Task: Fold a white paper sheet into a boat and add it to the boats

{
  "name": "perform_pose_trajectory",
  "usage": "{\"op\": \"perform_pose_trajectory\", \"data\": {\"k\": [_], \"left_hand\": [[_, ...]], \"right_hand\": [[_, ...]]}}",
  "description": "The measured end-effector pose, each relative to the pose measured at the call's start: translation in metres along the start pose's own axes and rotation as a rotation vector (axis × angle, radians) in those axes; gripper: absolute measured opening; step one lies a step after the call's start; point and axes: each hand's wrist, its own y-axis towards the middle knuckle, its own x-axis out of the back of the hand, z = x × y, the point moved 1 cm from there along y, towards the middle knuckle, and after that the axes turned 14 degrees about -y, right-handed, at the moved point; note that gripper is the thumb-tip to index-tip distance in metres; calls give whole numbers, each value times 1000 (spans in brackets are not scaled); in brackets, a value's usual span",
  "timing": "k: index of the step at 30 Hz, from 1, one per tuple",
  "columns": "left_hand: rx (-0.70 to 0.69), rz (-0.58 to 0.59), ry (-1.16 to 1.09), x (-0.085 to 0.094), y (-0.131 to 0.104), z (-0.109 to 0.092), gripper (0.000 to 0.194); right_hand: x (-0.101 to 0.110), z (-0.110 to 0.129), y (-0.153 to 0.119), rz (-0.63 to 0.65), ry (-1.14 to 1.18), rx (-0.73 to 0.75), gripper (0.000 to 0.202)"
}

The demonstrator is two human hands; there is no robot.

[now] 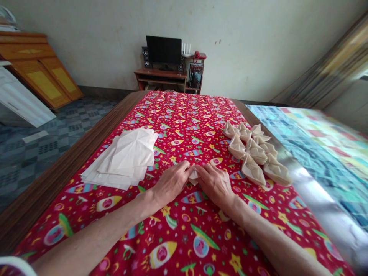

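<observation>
A small piece of folded white paper (194,177) lies between my hands at the middle of the cloth, largely covered by my fingers. My left hand (173,181) is closed on its left side, and my right hand (216,184) grips the right side. Left of them is a loose stack of creased white paper sheets (132,151). On the right stand several folded paper boats (253,172), grouped close together.
A red patterned cloth (161,249) covers most of the brown table (54,172). Beyond its far end are a desk (161,74) with a monitor (163,50) and speakers. A bed with a blue patterned cover (290,142) adjoins on the right. Yellow-brown cabinets (43,73) stand left.
</observation>
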Motion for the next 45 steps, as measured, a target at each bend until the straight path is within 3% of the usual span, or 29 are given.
{"op": "perform_pose_trajectory", "data": {"k": [7, 14, 23, 28, 33, 45], "left_hand": [[0, -127, -184, -16, 0, 10, 23], [-13, -149, -184, -18, 0, 11, 25], [-18, -109, -184, -14, -1, 10, 20], [-65, -36, -14, -11, 1, 6, 21], [-167, 17, 181, -2, 2, -2, 19], [-132, 101, 245, 6, -8, -9, 25]], "right_hand": [[-7, 6, 9, 75, 35, -143, 8], [-9, 6, 9, 68, 108, -135, 9], [-4, 9, 7, 164, 12, -31, 14], [5, 0, 4, 228, -91, 95, 23], [8, -13, 1, 214, -194, 192, 36], [2, -26, -17, 76, -17, 243, 29]]}}
